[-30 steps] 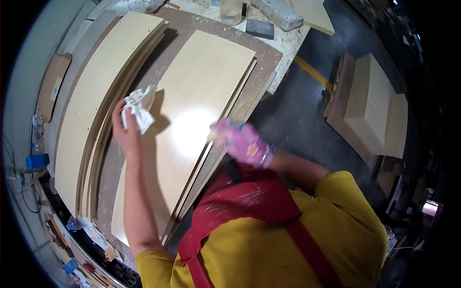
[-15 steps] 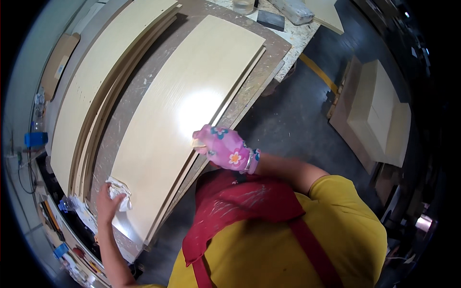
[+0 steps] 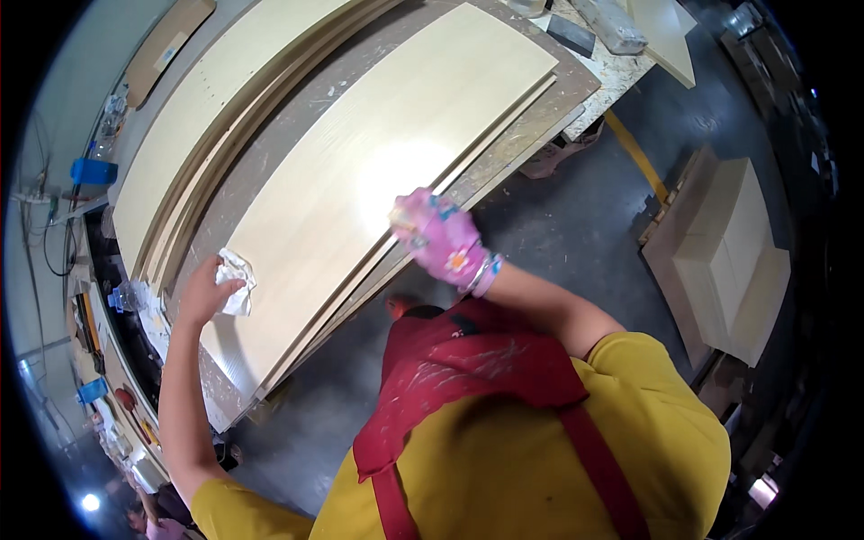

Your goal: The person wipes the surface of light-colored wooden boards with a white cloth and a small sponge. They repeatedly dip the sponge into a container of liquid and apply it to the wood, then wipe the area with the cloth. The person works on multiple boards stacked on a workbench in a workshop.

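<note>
A long curved pale wooden panel lies on the worktable, stacked on another board whose edge shows along the near side. My left hand is bare and closed on a crumpled white rag at the panel's far-left edge. Over the near long edge is my right hand, in a pink flowered glove and blurred by motion. Its fingers are bunched together around a small pale thing that I cannot make out. Bright glare whitens the panel surface beside the glove.
More curved boards are stacked behind the panel. A dark grey block and a wrapped pale bundle sit at the table's far right end. An open cardboard box stands on the floor to the right. Tools lie at far left.
The view has shifted and tilted. My left hand with the rag has moved up from the panel's near-left end along its far edge. My right hand has moved up and slightly right in the picture.
</note>
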Demonstrator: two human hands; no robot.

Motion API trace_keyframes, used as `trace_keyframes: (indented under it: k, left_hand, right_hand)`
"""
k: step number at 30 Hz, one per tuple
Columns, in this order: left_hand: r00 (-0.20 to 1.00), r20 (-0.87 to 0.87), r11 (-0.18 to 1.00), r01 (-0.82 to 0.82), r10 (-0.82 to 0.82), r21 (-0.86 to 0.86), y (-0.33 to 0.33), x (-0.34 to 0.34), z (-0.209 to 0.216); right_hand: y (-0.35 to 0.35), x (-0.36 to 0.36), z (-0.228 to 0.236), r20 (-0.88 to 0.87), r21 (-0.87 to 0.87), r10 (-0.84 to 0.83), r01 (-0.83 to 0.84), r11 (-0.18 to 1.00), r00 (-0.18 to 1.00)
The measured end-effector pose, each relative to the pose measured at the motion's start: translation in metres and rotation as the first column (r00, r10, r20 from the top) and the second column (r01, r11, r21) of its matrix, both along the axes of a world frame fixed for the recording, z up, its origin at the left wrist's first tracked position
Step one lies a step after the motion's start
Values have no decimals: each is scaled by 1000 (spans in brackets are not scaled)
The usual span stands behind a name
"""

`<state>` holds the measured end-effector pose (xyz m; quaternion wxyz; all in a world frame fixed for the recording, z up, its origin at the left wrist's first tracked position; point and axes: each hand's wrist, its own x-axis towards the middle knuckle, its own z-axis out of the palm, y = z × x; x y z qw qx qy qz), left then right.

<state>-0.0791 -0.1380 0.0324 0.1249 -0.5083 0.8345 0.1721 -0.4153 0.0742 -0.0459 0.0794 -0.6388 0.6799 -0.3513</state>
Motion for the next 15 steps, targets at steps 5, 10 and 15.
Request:
trace_keyframes:
  k: [5, 10, 15]
  left_hand:
    - [1000, 17, 1000, 8, -8, 13, 0, 3, 1]
    - [998, -16, 998, 68, -68, -1, -3, 7, -3]
    - [989, -15, 985, 147, -149, -96, 1, 12, -5]
  right_hand:
    - [1, -2, 0, -146, -225, 81, -113, 968, 986]
    - [3, -8, 17, 205, 22, -297, 299, 954, 933]
    - [21, 128, -13, -1, -116, 16, -16, 993, 1000]
